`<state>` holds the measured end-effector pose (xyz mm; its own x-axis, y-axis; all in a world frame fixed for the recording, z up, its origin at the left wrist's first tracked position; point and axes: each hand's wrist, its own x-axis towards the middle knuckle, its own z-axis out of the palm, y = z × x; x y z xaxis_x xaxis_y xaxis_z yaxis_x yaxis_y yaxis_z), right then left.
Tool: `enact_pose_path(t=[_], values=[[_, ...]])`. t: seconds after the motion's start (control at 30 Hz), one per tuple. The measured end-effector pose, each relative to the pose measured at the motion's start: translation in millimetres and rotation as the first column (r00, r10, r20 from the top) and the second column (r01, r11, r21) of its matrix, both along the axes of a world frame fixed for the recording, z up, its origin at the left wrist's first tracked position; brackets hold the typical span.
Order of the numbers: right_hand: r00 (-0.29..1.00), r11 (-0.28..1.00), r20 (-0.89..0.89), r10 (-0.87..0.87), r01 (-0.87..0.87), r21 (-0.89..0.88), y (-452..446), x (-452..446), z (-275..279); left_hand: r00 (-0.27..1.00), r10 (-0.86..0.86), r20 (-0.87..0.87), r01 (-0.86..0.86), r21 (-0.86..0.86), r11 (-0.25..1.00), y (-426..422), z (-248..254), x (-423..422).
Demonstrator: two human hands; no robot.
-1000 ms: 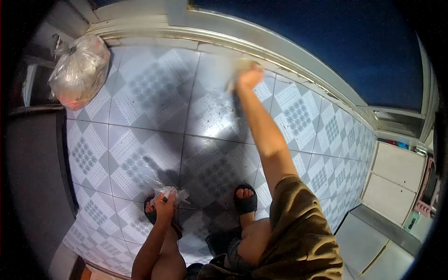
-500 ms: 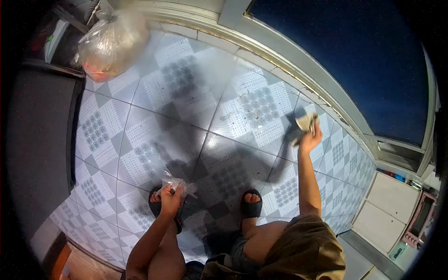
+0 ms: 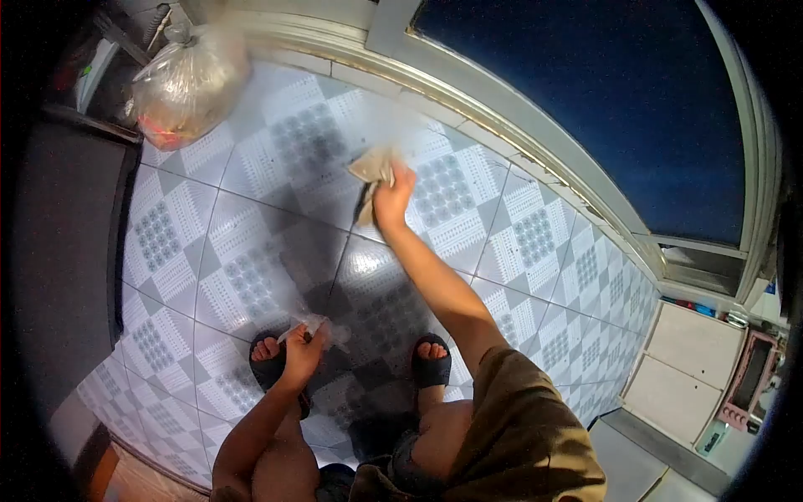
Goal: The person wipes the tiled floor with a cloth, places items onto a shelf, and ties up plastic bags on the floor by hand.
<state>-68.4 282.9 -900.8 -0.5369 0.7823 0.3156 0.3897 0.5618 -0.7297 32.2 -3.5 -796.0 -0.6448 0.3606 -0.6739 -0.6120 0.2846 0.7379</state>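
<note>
My right hand point(image 3: 395, 197) is closed on a crumpled beige cloth point(image 3: 371, 166), which hangs out on the left side of the fist. It is held over the patterned tile floor point(image 3: 368, 259), slightly smeared by motion; whether the cloth touches the tiles I cannot tell. Lower down, in front of my left leg, my left hand point(image 3: 303, 356) grips a thin clear plastic bag point(image 3: 336, 335), bunched up with its loose end sticking out past the fingers.
A tied, filled plastic bag point(image 3: 188, 92) sits on the floor at the far left. A dark panel point(image 3: 67, 243) borders the left side. A door frame with a dark blue pane point(image 3: 577, 100) runs along the right. My sandalled feet stand below, near a white cabinet point(image 3: 686, 351).
My right hand has swept left across the floor with the cloth, from near the door frame to the middle. My left hand stays nearly in place with the bag. The view has shifted slightly.
</note>
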Motion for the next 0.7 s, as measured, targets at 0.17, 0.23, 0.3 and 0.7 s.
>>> enact_pose_path(t=[0.17,0.23,0.3,0.7], values=[[0.966,0.947,-0.236,0.106,-0.170,-0.272,46,40,64,0.999,-0.039,0.017,0.040,-0.046,0.998,-11,-13,-4],[0.987,0.992,-0.158,-0.019,-0.002,-0.129,83,98,70,1.000,-0.009,-0.005,0.009,-0.042,0.999,-13,-13,-9],[0.964,0.937,-0.007,-0.266,0.260,0.232,148,177,25,1.000,0.014,-0.025,-0.015,-0.045,0.999,-19,-21,-12],[0.983,0.993,0.149,0.109,-0.115,0.032,39,16,3,0.981,0.195,0.004,-0.194,-0.073,0.978,-4,-26,-29]])
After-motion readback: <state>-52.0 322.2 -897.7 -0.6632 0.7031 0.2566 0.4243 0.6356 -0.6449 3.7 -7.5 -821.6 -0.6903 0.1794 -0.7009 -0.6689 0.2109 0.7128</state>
